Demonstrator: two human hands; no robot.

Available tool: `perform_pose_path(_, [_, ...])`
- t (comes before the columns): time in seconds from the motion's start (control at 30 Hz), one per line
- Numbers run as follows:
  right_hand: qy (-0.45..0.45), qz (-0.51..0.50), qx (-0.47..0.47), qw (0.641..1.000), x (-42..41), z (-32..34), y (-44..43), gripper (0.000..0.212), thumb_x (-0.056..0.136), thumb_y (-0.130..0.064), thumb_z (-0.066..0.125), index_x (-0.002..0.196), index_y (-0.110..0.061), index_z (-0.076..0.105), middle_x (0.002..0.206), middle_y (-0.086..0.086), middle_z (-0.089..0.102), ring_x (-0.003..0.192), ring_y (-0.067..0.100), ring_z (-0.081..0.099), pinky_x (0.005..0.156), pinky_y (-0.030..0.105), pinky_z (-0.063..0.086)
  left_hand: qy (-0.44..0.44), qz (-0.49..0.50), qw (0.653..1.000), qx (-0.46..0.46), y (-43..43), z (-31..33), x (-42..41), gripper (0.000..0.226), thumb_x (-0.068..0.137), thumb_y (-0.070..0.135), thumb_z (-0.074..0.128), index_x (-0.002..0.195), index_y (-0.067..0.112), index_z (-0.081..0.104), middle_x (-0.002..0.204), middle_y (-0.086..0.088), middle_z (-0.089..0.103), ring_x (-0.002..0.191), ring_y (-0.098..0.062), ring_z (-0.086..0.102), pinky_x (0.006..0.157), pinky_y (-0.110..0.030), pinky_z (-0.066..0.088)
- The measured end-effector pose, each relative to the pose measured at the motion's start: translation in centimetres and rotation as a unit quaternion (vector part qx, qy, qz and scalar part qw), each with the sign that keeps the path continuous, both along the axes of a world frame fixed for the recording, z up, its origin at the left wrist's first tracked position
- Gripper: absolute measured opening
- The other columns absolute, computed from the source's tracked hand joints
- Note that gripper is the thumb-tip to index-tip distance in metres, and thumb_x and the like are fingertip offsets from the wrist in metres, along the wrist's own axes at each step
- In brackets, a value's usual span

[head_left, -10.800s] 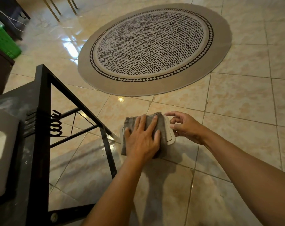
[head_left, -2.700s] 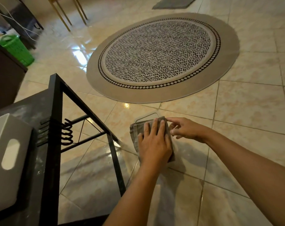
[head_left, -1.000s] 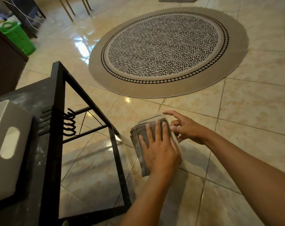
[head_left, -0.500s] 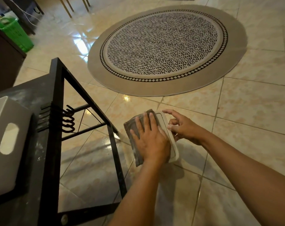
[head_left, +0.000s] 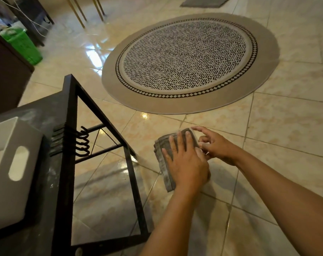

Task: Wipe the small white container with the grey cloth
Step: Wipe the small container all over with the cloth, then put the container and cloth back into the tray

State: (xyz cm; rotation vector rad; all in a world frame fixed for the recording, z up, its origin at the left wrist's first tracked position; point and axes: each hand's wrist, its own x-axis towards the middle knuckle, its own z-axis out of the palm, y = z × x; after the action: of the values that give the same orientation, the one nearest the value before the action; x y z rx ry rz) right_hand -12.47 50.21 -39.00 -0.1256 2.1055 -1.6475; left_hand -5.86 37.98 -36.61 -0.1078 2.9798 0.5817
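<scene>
My left hand (head_left: 186, 163) lies flat, fingers together, pressing the folded grey cloth (head_left: 164, 157) onto the small white container (head_left: 194, 133). The cloth covers nearly all of the container; only a pale strip of its rim shows at the far right corner. My right hand (head_left: 216, 146) grips the container's right edge with thumb and fingers, index finger raised. Both hands hold the container above the tiled floor, right of the black frame.
A black metal-framed table (head_left: 70, 145) with hooks (head_left: 81, 143) stands at the left, carrying a white bin (head_left: 11, 163) with a handle slot. A round patterned rug (head_left: 188, 61) lies ahead. A green basket (head_left: 22, 45) and dark cabinet (head_left: 5, 71) stand far left.
My left hand has slid the cloth back across the container toward my right hand, so less white shows than half a second ago. My right hand keeps its grip.
</scene>
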Motion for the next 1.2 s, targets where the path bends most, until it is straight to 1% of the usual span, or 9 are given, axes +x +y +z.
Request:
perform_pose_path(0.1, [-0.010,0.006,0.002,1.000,-0.5,0.1,0.4,0.059,0.098,-0.001,0.049,0.148,-0.031,0.037,0.076,0.006,0.051,0.064,0.012,0.057,0.056,0.027,0.054,0.098,0.134,0.980,0.107,-2.8,-0.6,0.4,0.066,0.097,0.051,0.032,0.155,0.026,0.012,0.164,0.001,0.007,0.151,-0.026,0.008,0.120,-0.056,0.008])
perform_pose_path(0.2, [-0.015,0.010,0.008,1.000,-0.5,0.1,0.4,0.061,0.098,-0.001,0.049,0.149,-0.031,0.036,0.078,0.007,0.052,0.065,0.014,0.057,0.055,0.029,0.054,-0.032,0.292,0.910,0.293,-5.3,-1.9,0.6,0.079,0.083,0.067,0.048,0.144,0.022,0.026,0.144,-0.007,0.043,0.124,-0.030,0.050,0.096,-0.054,0.049])
perform_pose_path(0.3, [-0.013,0.012,0.036,0.999,-0.5,0.6,0.4,0.061,0.099,-0.004,0.049,0.150,-0.034,0.034,0.077,0.005,0.054,0.066,0.013,0.058,0.055,0.029,0.055,-0.139,0.357,0.805,0.453,-5.8,-1.8,0.5,0.057,0.080,0.057,0.069,0.116,0.017,0.051,0.112,-0.006,0.063,0.098,-0.027,0.065,0.083,-0.047,0.058])
perform_pose_path(0.4, [-0.012,0.008,0.078,0.997,-0.3,1.0,0.2,0.059,0.100,-0.008,0.049,0.150,-0.033,0.033,0.082,0.008,0.058,0.072,0.015,0.062,0.057,0.028,0.056,-0.075,0.333,0.845,0.411,-5.9,-2.2,0.2,0.029,0.083,0.046,0.073,0.097,0.023,0.060,0.097,-0.002,0.068,0.089,-0.022,0.066,0.082,-0.043,0.058])
perform_pose_path(0.53, [0.049,-0.034,0.163,0.985,-0.1,1.6,0.1,0.056,0.097,-0.013,0.054,0.149,-0.025,0.039,0.099,0.008,0.059,0.081,0.015,0.055,0.071,0.032,0.050,0.013,0.269,0.920,0.285,-5.2,-1.8,0.8,0.032,0.085,0.049,0.069,0.101,0.023,0.062,0.096,0.003,0.065,0.085,-0.015,0.063,0.075,-0.036,0.057])
perform_pose_path(0.63, [0.078,-0.023,0.193,0.978,0.4,2.6,0.0,0.056,0.095,-0.019,0.058,0.147,-0.026,0.041,0.105,0.003,0.056,0.086,0.014,0.054,0.077,0.030,0.045,0.051,0.259,0.945,0.191,-4.7,-1.5,1.4,0.036,0.084,0.051,0.068,0.099,0.019,0.062,0.095,0.001,0.060,0.079,-0.012,0.058,0.070,-0.033,0.056])
perform_pose_path(0.9, [0.069,0.048,0.246,0.966,2.0,3.0,-1.2,0.065,0.096,-0.018,0.059,0.152,-0.035,0.030,0.096,0.002,0.064,0.079,0.013,0.060,0.064,0.023,0.043,0.069,0.268,0.943,0.185,-5.2,1.1,1.3,0.025,0.090,0.027,0.068,0.107,0.015,0.054,0.104,0.001,0.048,0.090,-0.013,0.049,0.074,-0.027,0.040])
perform_pose_path(1.1, [0.091,0.015,0.276,0.957,2.3,4.4,-1.5,0.062,0.094,-0.030,0.062,0.150,-0.030,0.035,0.129,0.005,0.056,0.100,0.013,0.052,0.089,0.030,0.048,0.090,0.200,0.925,0.309,-5.4,3.1,1.7,0.018,0.095,0.020,0.062,0.107,0.022,0.049,0.095,0.007,0.055,0.091,-0.014,0.061,0.070,-0.021,0.050])
perform_pose_path(1.2, [0.061,-0.017,0.197,0.978,2.2,7.3,-1.8,0.069,0.091,-0.046,0.062,0.150,-0.028,0.033,0.131,0.005,0.055,0.111,0.017,0.053,0.095,0.035,0.047,0.116,0.142,0.911,0.368,-4.9,6.9,2.1,0.020,0.095,0.019,0.062,0.108,0.025,0.047,0.092,0.014,0.055,0.080,-0.004,0.060,0.067,-0.021,0.054])
